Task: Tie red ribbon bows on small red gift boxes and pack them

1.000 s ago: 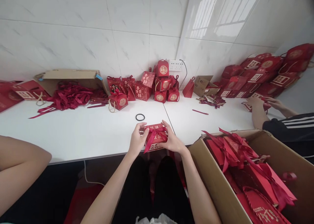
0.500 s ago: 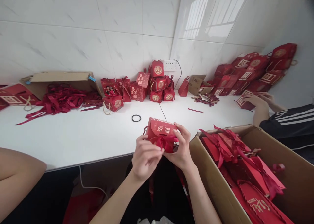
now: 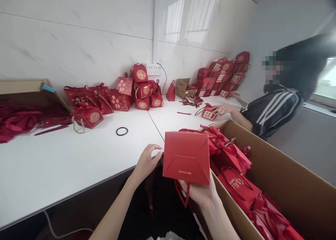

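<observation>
A red gift box [image 3: 187, 156] with twisted rope handles is held in my right hand [image 3: 202, 191], its flat bottom turned toward me. The fingers of that hand are mostly hidden behind the box. My left hand [image 3: 149, 161] is off the box to its left, holding nothing, with thumb and fingers apart. Beside the box on the right stands a large cardboard carton [image 3: 236, 217], filled with several red gift boxes [image 3: 237, 184] tied with ribbons.
On the white table [image 3: 86, 163] lie a black ring [image 3: 122, 131] and a thin ribbon strip [image 3: 184, 113]. Stacked red boxes [image 3: 143, 89] line the wall by a power strip [image 3: 154, 69]. A co-worker [image 3: 275, 103] handles a small red box [image 3: 208, 113]. Ribbons [image 3: 17, 117] pile at left.
My left hand has let go of the box and its ribbon. My right hand has tipped the box so its bottom shows. The view has swung right, bringing the co-worker in.
</observation>
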Tool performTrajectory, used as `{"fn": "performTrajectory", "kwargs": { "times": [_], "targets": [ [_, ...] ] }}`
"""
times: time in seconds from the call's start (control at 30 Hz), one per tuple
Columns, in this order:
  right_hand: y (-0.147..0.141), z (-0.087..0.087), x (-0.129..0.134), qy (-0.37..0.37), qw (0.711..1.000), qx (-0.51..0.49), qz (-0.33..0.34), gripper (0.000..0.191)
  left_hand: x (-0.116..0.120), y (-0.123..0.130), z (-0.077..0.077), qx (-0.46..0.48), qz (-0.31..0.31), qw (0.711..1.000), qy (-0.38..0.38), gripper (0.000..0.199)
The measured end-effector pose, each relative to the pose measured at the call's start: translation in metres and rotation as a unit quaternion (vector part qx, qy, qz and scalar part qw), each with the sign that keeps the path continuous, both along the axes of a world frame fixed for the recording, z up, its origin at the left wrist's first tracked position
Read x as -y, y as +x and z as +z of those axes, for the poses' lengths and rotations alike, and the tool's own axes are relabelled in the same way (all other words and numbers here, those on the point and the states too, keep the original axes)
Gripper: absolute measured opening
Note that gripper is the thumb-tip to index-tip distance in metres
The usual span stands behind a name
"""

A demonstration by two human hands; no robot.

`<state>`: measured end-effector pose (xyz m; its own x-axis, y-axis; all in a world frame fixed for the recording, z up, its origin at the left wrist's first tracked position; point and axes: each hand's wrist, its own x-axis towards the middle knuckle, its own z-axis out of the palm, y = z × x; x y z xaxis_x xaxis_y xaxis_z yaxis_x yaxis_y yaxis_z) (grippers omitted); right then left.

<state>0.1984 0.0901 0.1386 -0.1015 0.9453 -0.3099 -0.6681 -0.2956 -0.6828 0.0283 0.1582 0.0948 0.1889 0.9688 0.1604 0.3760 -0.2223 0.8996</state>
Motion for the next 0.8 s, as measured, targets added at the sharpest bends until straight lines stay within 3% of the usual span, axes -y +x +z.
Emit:
{"fn": "performTrajectory", "kwargs": {
  "times": [0.23,0.3,0.37,0.4,0.43,0.53,0.57,0.6,0.63,0.7,0.8],
  "targets": [
    [0.01,0.0,0.013,0.026,0.999,0.001,0.021,0.055,-0.004,0.023,0.008,0.018,-0.072,0.997,0.015,0.02],
    [0.013,-0.004,0.022,0.023,0.998,0.059,-0.021,0.058,-0.004,0.027,0.008,0.016,-0.083,0.996,0.024,0.021],
    [0.019,-0.009,0.033,0.068,0.972,0.189,-0.12,0.057,-0.005,0.028,0.006,0.01,-0.084,0.996,0.027,0.021],
    [0.024,-0.011,0.04,0.112,0.934,0.284,-0.188,0.057,-0.005,0.029,0.005,0.008,-0.08,0.996,0.029,0.021],
    [0.029,-0.013,0.046,0.165,0.87,0.389,-0.255,0.061,-0.006,0.03,0.004,0.01,-0.074,0.997,0.031,0.02],
    [0.048,-0.013,0.063,0.287,0.607,0.638,-0.376,0.084,-0.003,0.035,0.01,0.045,-0.061,0.997,0.031,0.021],
    [0.054,-0.012,0.068,0.301,0.539,0.686,-0.385,0.086,0.0,0.039,0.015,0.066,-0.066,0.995,0.034,0.025],
    [0.059,-0.009,0.071,0.306,0.489,0.719,-0.388,0.085,0.004,0.044,0.022,0.088,-0.079,0.992,0.041,0.029],
    [0.063,-0.007,0.073,0.307,0.454,0.742,-0.387,0.085,0.008,0.05,0.03,0.106,-0.102,0.988,0.055,0.033],
    [0.068,-0.003,0.076,0.304,0.412,0.768,-0.384,0.085,0.019,0.064,0.049,0.121,-0.159,0.974,0.104,0.035],
    [0.072,-0.001,0.078,0.307,0.398,0.776,-0.381,0.086,0.035,0.086,0.073,0.096,-0.209,0.958,0.168,0.031]
  ]
}}
